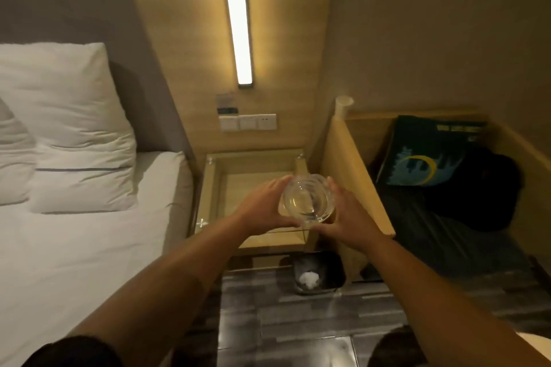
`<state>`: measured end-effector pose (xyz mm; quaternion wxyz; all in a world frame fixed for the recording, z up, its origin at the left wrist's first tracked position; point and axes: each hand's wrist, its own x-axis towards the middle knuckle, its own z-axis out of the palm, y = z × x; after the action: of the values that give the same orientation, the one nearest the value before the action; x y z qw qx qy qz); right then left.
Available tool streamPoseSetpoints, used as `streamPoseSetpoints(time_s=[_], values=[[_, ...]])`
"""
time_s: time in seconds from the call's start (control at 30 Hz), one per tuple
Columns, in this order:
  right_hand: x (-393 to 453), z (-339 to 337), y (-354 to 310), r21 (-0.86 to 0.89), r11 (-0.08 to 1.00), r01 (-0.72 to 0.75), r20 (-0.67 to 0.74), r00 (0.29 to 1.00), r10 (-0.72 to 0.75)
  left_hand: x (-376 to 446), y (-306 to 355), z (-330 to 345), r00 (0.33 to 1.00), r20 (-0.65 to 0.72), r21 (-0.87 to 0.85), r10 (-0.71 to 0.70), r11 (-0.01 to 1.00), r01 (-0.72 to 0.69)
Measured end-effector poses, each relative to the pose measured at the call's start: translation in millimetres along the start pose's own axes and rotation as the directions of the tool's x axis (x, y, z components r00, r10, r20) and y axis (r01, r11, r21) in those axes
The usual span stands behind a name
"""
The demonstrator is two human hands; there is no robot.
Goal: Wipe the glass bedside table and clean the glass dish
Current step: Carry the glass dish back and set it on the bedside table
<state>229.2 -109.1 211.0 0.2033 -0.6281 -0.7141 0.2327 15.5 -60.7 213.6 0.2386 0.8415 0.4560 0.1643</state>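
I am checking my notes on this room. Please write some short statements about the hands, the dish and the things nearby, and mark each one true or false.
1. Both hands, left hand and right hand, hold the glass dish. True.
2. The dish is full of water. False: it looks empty.
3. A bin stands on the floor below the table. True.
4. The wall lamp is off. False: it is lit.
5. White pillows lie on the bed. True.

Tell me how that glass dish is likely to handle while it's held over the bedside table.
The glass dish looks thick and clear, so probably rigid, fairly heavy and breakable. Its smooth walls may be slippery; the left hand and right hand both cup it.
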Motion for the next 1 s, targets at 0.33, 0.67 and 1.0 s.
streamPoseSetpoints(time_s=[0.33, 0.67, 1.0], values=[[124.5, 89.8, -95.1, 0.001, 0.99, 0.142, 0.112, 0.984, -0.141, -20.3, -144.8, -73.0, 0.976, -0.093, -0.012, -0.195, 0.981, 0.194], [242.5, 131.5, -104.8, -0.039, 0.975, 0.217, 0.191, 0.96, -0.206, 27.3, -244.6, -88.3, 0.938, -0.082, -0.066, -0.336, 0.941, 0.331], [402.1, 179.4, -93.5, -0.033, 0.954, 0.299, 0.313, 0.909, -0.275, 114.0, -359.7, -90.8, 0.873, -0.092, -0.153, -0.478, 0.873, 0.462]])
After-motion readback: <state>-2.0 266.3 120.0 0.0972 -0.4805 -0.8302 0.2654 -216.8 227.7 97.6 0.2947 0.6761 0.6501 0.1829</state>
